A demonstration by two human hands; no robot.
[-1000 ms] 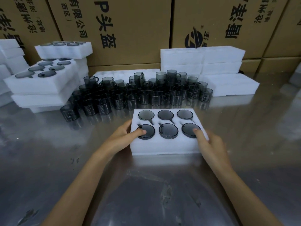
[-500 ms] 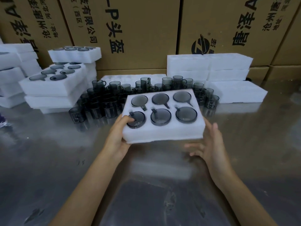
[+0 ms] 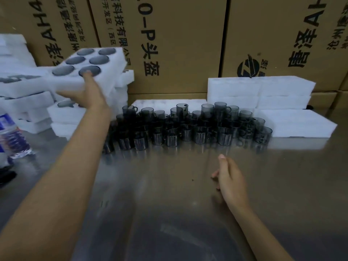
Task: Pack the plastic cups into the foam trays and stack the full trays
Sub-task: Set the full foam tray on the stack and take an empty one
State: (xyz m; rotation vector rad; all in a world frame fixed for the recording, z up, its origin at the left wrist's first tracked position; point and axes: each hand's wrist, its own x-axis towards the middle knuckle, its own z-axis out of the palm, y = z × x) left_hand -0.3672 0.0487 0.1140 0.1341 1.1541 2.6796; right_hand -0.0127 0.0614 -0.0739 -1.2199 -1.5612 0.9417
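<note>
My left hand grips a white foam tray full of dark grey plastic cups, thumb on top, fingers underneath. It holds the tray in the air at the upper left, above the stacks of filled trays. My right hand hovers over the steel table, fingers relaxed, holding nothing. A crowd of loose smoky grey cups stands in rows at the middle of the table.
Empty foam trays are piled at the back right, one flat tray beside the cups. Cardboard boxes wall off the back. A plastic water bottle stands at the left edge.
My left hand has carried the full tray up and to the left, over the stacks. My right hand has let go of the tray and stayed above the table.
</note>
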